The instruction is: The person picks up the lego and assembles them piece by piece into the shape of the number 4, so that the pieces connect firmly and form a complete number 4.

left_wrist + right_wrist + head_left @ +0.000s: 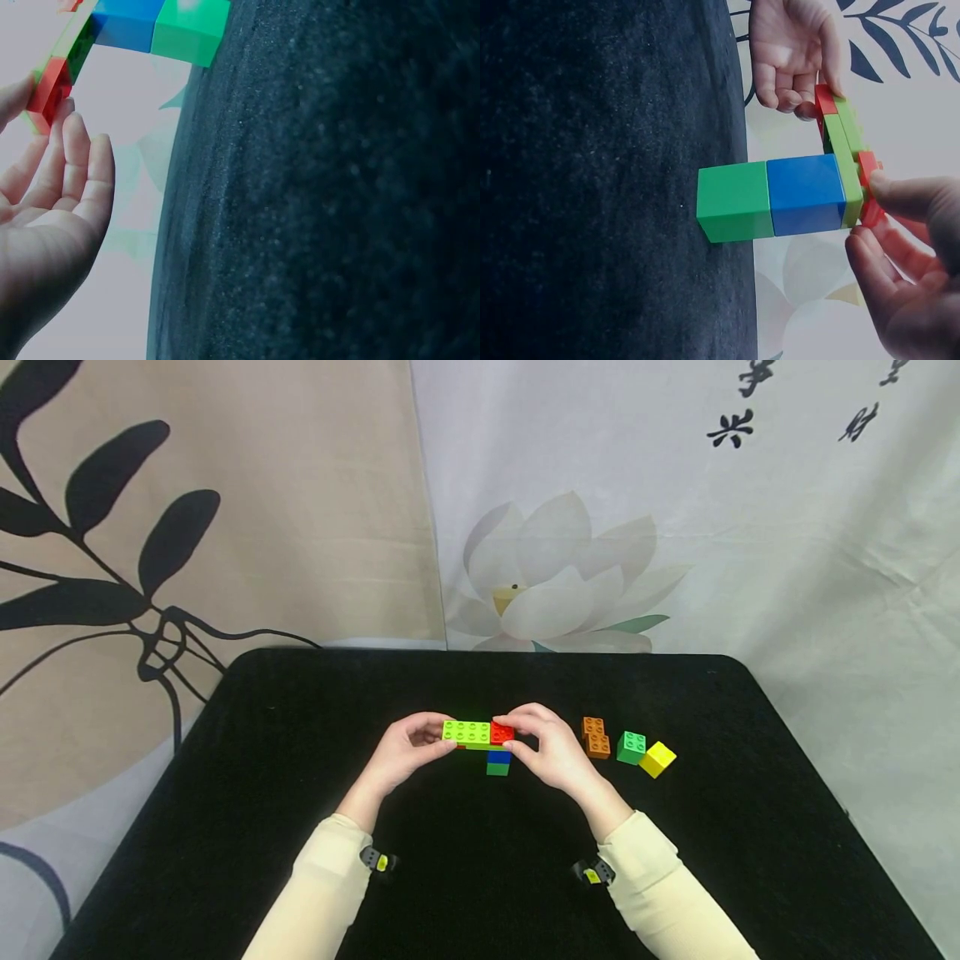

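Note:
A building-block assembly stands between both hands near the middle of the table. Along its top lie a long lime brick (467, 732) and, at the right end, a small red brick (502, 733). Below that end are a blue brick (807, 195) and a green brick (733, 202), like a leg. My left hand (397, 756) pinches the left end, where another red brick (51, 91) shows underneath. My right hand (558, 752) pinches the small red brick between thumb and fingers. Whether the green brick touches the table cannot be told.
Right of the right hand, two orange-brown bricks (597, 746) sit close together. Beside them are a loose green brick (632, 747) and a tilted yellow brick (657, 759). The black table (337, 693) ends at a printed curtain (322, 527).

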`<state>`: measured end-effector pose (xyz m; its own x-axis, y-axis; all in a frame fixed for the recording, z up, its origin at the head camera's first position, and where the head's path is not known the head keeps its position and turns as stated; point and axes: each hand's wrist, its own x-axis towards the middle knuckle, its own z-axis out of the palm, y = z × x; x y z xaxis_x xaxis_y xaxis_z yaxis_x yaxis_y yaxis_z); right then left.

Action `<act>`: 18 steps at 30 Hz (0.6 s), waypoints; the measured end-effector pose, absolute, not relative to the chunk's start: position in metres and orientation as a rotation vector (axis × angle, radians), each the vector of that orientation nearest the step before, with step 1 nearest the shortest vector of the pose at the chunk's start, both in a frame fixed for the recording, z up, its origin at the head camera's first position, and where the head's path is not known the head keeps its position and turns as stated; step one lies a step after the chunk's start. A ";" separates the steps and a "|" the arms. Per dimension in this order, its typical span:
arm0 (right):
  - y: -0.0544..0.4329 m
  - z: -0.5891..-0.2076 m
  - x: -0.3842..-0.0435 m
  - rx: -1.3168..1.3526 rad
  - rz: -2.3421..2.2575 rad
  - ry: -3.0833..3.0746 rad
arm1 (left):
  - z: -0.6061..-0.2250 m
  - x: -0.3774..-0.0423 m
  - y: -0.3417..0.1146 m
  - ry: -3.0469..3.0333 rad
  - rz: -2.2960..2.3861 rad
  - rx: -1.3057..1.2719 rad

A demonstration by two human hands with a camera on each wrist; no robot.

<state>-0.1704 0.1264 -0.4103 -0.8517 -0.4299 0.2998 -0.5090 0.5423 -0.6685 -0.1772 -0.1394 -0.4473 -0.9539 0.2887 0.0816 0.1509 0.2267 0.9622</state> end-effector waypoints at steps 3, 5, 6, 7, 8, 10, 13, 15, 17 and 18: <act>0.127 -0.411 -0.171 0.815 1.205 -2.671 | -0.447 -0.177 -0.139 2.376 1.831 0.431; 0.127 -0.411 -0.171 0.815 1.211 -2.669 | -0.447 -0.177 -0.139 2.376 1.831 0.430; 0.127 -0.411 -0.171 0.817 1.212 -2.668 | -0.447 -0.177 -0.139 2.379 1.829 0.427; 0.127 -0.411 -0.171 0.816 1.215 -2.669 | -0.447 -0.177 -0.139 2.382 1.826 0.430; 0.127 -0.412 -0.171 0.817 1.216 -2.669 | -0.447 -0.177 -0.139 2.382 1.826 0.430; 0.127 -0.412 -0.171 0.817 1.217 -2.669 | -0.447 -0.177 -0.139 2.385 1.823 0.433; 0.127 -0.412 -0.172 0.820 1.222 -2.669 | -0.447 -0.177 -0.139 2.383 1.824 0.436; 0.128 -0.412 -0.172 0.822 1.227 -2.670 | -0.447 -0.177 -0.139 2.383 1.824 0.437; 0.128 -0.412 -0.172 0.824 1.235 -2.671 | -0.447 -0.177 -0.138 2.380 1.826 0.435; 0.128 -0.412 -0.172 0.825 1.238 -2.672 | -0.447 -0.177 -0.138 2.380 1.825 0.433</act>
<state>-0.1723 0.1281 -0.4116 -0.8514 -0.4366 0.2905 -0.5039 0.5275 -0.6839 -0.1775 -0.1382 -0.4472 -0.9531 0.2906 0.0847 0.1572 0.2360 0.9590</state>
